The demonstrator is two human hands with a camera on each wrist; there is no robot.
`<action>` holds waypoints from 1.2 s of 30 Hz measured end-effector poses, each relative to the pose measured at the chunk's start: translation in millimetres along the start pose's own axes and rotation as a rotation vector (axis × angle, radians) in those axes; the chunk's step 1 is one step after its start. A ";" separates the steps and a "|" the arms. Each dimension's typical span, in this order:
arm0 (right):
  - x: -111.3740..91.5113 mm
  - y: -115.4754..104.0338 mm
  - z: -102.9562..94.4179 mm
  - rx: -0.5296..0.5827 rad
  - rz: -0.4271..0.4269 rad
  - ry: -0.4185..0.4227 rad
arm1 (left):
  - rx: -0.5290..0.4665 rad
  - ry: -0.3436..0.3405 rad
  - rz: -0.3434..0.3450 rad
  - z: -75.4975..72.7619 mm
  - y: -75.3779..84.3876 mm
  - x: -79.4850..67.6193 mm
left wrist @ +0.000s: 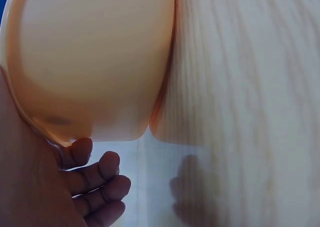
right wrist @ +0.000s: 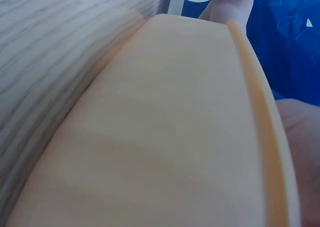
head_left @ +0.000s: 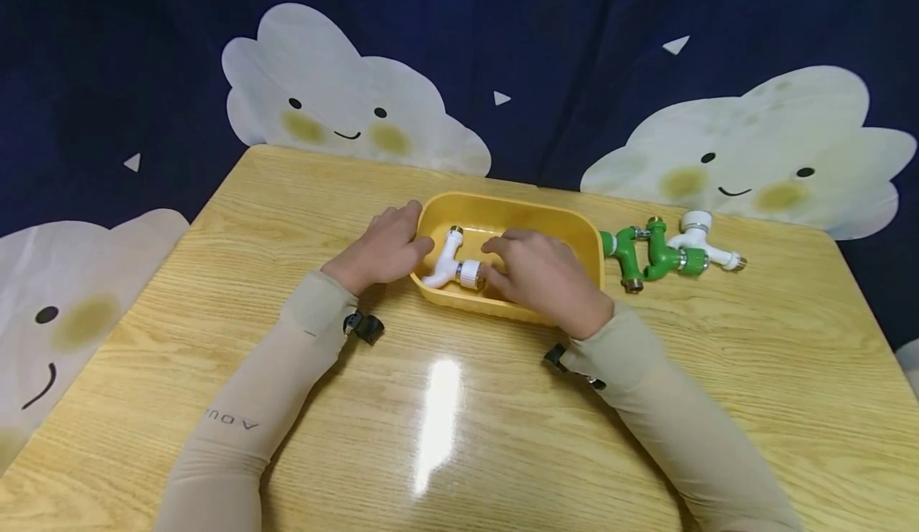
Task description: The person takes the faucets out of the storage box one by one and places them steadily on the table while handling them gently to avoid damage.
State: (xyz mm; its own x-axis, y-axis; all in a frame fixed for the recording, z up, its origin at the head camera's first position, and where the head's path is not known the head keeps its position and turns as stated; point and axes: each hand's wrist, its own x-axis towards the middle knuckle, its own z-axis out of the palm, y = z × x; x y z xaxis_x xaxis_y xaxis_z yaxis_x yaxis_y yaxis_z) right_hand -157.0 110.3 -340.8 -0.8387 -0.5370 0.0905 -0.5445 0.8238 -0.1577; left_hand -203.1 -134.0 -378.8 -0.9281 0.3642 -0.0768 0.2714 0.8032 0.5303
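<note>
A yellow plastic basin [head_left: 502, 203] stands on the table. In it lies a white plastic tap [head_left: 447, 265] with a ribbed knob and a metal-tipped end. My left hand [head_left: 384, 246] holds the basin's left end, thumb over the rim; the left wrist view shows its fingers [left wrist: 102, 192] curved outside the basin wall. My right hand [head_left: 542, 273] reaches over the front rim into the basin. Its thumb and forefinger are apart, close to the tap's knob; whether they touch it is unclear. The right palm hides part of the basin floor.
Right of the basin, two green taps [head_left: 628, 257] and another white tap [head_left: 695, 233] lie close together on the wooden table [head_left: 345, 452]. Behind the table's back edge hangs a dark blue cloth [head_left: 546, 29] with printed clouds.
</note>
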 end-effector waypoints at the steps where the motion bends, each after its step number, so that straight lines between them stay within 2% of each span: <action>1: 0.9 -1.2 0.4 0.003 0.002 -0.004 | 0.001 -0.001 -0.002 -0.3 0.2 -0.1; 22: 13.3 -8.9 13.1 0.044 -0.023 -0.050 | 0.019 0.007 -0.007 0.6 -0.4 1.6; 36: 19.5 -8.6 16.7 0.140 -0.041 -0.106 | 0.016 0.008 -0.005 0.7 -0.9 2.1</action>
State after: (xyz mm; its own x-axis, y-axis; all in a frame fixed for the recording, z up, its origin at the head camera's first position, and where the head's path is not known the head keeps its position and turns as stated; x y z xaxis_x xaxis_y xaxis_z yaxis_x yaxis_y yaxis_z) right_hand -168.5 89.8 -354.1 -0.8062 -0.5916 -0.0036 -0.5651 0.7718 -0.2916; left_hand -205.0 -133.6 -380.0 -0.9315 0.3565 -0.0728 0.2705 0.8125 0.5164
